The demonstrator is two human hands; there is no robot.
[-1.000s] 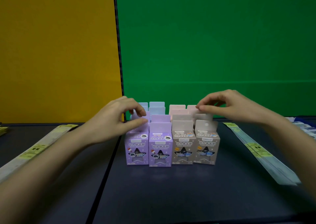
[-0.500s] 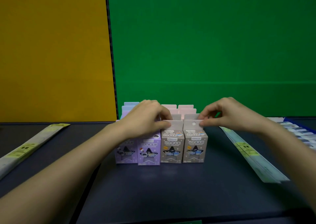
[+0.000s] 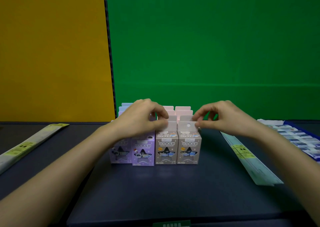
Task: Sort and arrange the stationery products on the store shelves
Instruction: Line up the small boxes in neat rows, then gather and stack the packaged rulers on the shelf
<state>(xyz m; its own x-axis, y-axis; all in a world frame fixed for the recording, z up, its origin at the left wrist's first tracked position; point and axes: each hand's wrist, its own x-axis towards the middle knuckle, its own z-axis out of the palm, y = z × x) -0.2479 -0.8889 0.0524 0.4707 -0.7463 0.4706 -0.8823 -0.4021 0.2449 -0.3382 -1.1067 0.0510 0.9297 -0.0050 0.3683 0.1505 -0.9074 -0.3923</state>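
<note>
Left hand point(image 3: 141, 120), seen from the head camera, curls over the front row of small cartons and pinches the upright card tab of the left grey box point(image 3: 166, 147) between thumb and forefinger. The right hand point(image 3: 224, 120) does likewise at the right edge of the tab, punched with a round hanging hole, on the right grey box point(image 3: 189, 147).

Both grey cartons stand upright and touching on the dark, matte shelf surface point(image 3: 155, 195), each printed with a star-shaped window. Two purple boxes point(image 3: 143, 151) of the same rectangular shape stand touching to their left; the outer one is partly hidden by the left wrist. Behind the front row, further rows show only their flat tabs, pale pink tabs point(image 3: 183, 108) on the right and pale blue tabs point(image 3: 125, 105) on the left.

Long, flat packets point(image 3: 249, 162) with yellow-green labels lie near, right of the boxes; a similar strip point(image 3: 26, 145) lies well apart at left. A green back panel point(image 3: 207, 44) meets a yellow panel point(image 3: 52, 53).
</note>
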